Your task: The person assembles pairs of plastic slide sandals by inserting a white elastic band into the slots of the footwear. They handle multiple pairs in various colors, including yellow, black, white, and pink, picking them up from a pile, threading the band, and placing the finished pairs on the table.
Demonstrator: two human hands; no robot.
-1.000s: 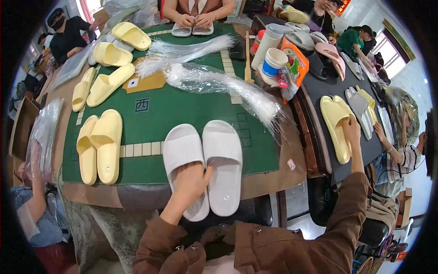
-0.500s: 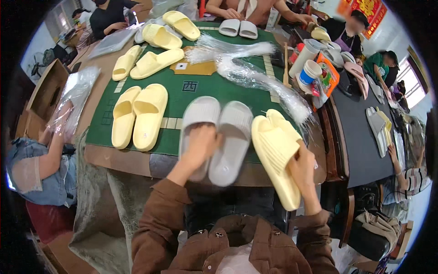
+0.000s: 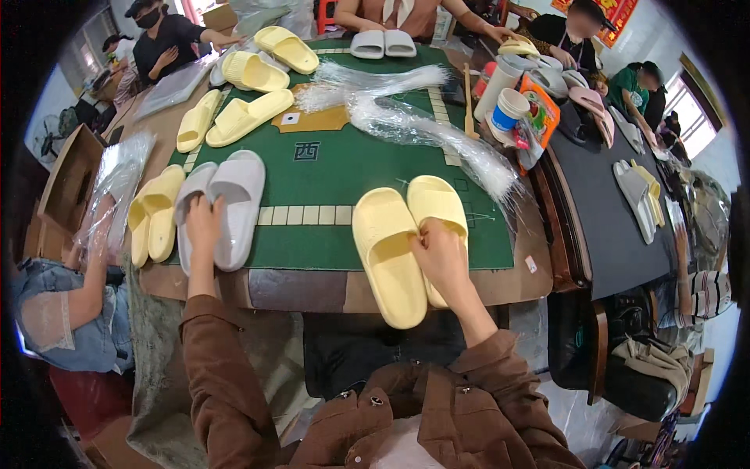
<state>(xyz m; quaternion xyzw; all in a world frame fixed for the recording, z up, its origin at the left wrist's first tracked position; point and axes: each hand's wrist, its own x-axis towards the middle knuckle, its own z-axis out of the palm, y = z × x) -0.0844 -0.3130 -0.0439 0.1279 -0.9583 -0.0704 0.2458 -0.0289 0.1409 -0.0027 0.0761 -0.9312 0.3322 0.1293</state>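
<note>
Risk first, biggest one: the yellow slipper pair point(image 3: 406, 238) hangs over the near edge of the desk point(image 3: 312, 285), heels past the rim. The right hand point(image 3: 441, 258) rests on top, between the two slippers, fingers curled down on them; I judge it a loose press, not a full clamp, so a nudge could tip the near one off onto the lap. Left side: the left hand point(image 3: 201, 223) lies on the grey slipper pair point(image 3: 223, 207) at the desk's left near corner, fingers bent over the inner edge, grip closed on the sole rim as far as I can tell. That pair sits just beside another yellow pair point(image 3: 155, 211), touching or nearly so; a shove could knock those toward the person on the left holding a clear bag point(image 3: 117, 184).

Smaller risk: clear plastic sleeves point(image 3: 437, 133) trail down the right side of the green mat point(image 3: 328, 164), near the yellow pair's toes; they look slippery and could snag or slide.

Surface: square desk, green felt mat with a tile border, brown wood rim. More yellow slippers point(image 3: 234, 117) far left, a grey pair point(image 3: 383, 43) at the far edge, cups point(image 3: 508, 109) and an orange packet point(image 3: 539, 117) far right.

Room: crowded, several people seated around; a second dark desk point(image 3: 609, 211) to the right with more slippers, a cardboard box point(image 3: 62, 180) on the left, window far right.
</note>
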